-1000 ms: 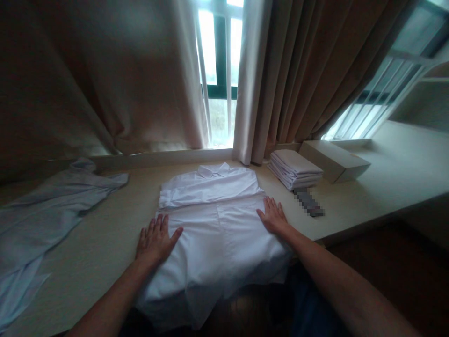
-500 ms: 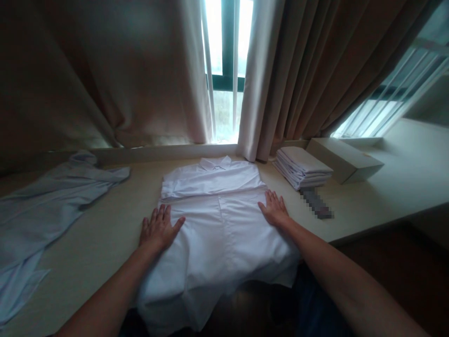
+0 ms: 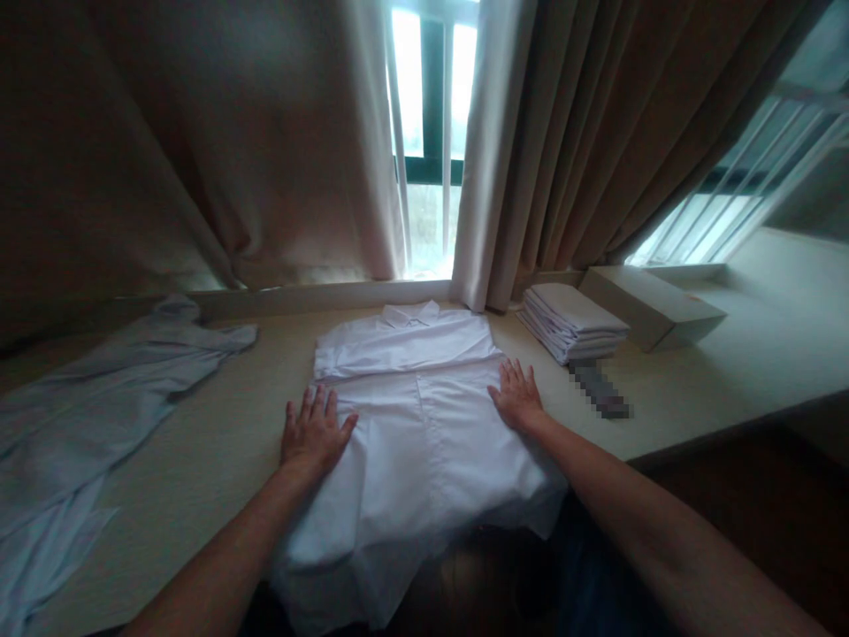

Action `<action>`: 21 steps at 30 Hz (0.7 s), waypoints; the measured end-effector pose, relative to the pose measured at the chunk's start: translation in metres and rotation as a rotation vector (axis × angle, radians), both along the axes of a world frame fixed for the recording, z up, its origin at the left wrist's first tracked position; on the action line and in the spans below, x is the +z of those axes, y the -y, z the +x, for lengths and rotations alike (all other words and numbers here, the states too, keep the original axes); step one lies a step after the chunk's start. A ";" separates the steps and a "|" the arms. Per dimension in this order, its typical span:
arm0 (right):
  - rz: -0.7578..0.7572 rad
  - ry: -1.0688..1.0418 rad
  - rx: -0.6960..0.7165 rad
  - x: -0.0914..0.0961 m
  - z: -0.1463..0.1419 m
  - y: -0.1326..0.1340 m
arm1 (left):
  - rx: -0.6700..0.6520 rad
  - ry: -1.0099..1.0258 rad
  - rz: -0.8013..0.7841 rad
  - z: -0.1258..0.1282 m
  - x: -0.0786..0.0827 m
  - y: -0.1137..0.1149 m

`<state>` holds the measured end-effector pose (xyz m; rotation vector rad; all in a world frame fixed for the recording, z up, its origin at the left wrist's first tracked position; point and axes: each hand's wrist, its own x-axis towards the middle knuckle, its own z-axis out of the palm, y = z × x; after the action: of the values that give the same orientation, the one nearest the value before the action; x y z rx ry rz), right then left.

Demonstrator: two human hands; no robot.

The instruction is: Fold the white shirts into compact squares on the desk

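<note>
A white collared shirt (image 3: 398, 451) lies spread on the table, its collar toward the window and its lower hem hanging over the near edge. The sleeves are folded across the upper chest, and a buttoned front placket runs down the middle. My left hand (image 3: 317, 431) rests flat on the shirt's left edge, fingers spread. On the opposite edge lies my right hand (image 3: 517, 396), palm down with its fingers apart. Neither hand grips the fabric.
A stack of folded white shirts (image 3: 576, 323) stands at the back right, beside a pale box (image 3: 653, 305). Before the stack lies a blurred-out dark object (image 3: 600, 389). Another loose shirt (image 3: 99, 416) covers the table's left side. Curtains (image 3: 298, 159) hang behind.
My left hand and the shirt's left side appear slightly further right. My right hand stays nearly in place. The whole view has shifted a little.
</note>
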<state>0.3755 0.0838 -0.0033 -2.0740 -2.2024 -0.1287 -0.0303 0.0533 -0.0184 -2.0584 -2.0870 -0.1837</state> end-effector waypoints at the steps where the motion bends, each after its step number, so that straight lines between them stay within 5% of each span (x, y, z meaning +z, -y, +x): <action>1: 0.010 -0.001 0.050 0.004 -0.008 0.007 | -0.054 0.000 0.015 0.010 0.004 0.008; 6: -0.098 -0.129 0.319 0.005 -0.059 0.057 | -0.336 0.090 -0.075 0.060 -0.003 0.068; 10: -0.149 -0.196 0.364 0.003 -0.079 0.082 | -0.337 0.144 -0.068 0.078 -0.007 0.102; 14: -0.088 -0.225 0.334 0.016 -0.076 0.097 | -0.284 0.311 0.087 0.082 0.013 0.134; 17: 0.089 -0.310 0.270 0.017 -0.057 0.129 | -0.103 0.563 0.222 0.071 0.012 0.181; 21: 0.271 -0.522 -0.074 -0.004 -0.002 0.186 | 0.469 0.861 0.173 0.029 -0.028 0.241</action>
<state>0.3735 -0.1022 -0.0073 -1.7879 -1.6976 0.0951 -0.0014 -0.1878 -0.0464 -1.4395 -2.7968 -1.2989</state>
